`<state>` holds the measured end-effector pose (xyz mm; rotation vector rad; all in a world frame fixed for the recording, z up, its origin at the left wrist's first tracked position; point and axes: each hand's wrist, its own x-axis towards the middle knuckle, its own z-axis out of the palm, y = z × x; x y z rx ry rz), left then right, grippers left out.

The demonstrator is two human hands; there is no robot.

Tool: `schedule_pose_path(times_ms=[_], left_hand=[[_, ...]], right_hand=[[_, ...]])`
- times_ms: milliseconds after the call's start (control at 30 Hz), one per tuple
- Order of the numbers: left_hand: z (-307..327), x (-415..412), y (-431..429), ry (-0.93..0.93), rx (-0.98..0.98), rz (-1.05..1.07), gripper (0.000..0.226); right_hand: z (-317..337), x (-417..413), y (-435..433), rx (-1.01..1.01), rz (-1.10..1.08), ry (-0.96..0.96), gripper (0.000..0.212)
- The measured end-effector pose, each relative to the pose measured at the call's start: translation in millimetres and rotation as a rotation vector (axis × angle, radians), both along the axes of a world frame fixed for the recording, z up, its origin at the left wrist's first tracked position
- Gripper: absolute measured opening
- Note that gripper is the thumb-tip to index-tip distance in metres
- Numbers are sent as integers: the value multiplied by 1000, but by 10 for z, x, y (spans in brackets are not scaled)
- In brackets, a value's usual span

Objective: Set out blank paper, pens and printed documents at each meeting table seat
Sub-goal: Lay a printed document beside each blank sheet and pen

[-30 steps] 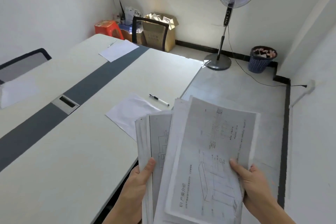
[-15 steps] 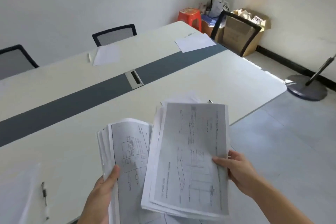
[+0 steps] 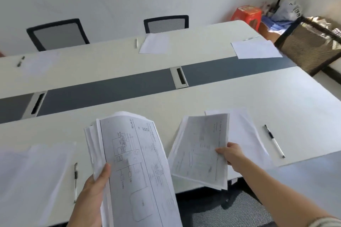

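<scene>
Right hand (image 3: 229, 155) has swung its pinched printed set (image 3: 201, 149) out over the blank sheet (image 3: 241, 129) ahead of it; left hand (image 3: 94, 188) grips the remaining stack (image 3: 134, 162). My worry: the set overhangs the meeting table (image 3: 203, 97) edge and slides off if released.

Bare tabletop (image 3: 212, 97) lies open beyond the blank sheet (image 3: 243, 131) and pen (image 3: 274, 141).

Your left hand (image 3: 92, 190) grips the printed stack (image 3: 132, 162) while your right hand (image 3: 230, 155) holds a smaller set (image 3: 201, 151) over blank paper (image 3: 243, 127) (pen (image 3: 274, 141) beside it) on the meeting table (image 3: 184, 101).
</scene>
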<state>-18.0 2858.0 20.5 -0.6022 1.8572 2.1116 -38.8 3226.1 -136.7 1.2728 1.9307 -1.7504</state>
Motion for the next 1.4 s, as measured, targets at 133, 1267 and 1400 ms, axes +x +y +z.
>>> schedule_pose_path(times_ms=[133,1267,1400], left_hand=[[-81,-44,-46,-67,-54,39,23],[36,1592,4341,-283,163,-889,39],[39,1972,4899,-311,156,-968,46]], right_hand=[[-261,-187,-206,78,103,-73,21],[1194,3671,2223,10,-943,502,11],[1215,4161,2696,51,-1018,554,20]])
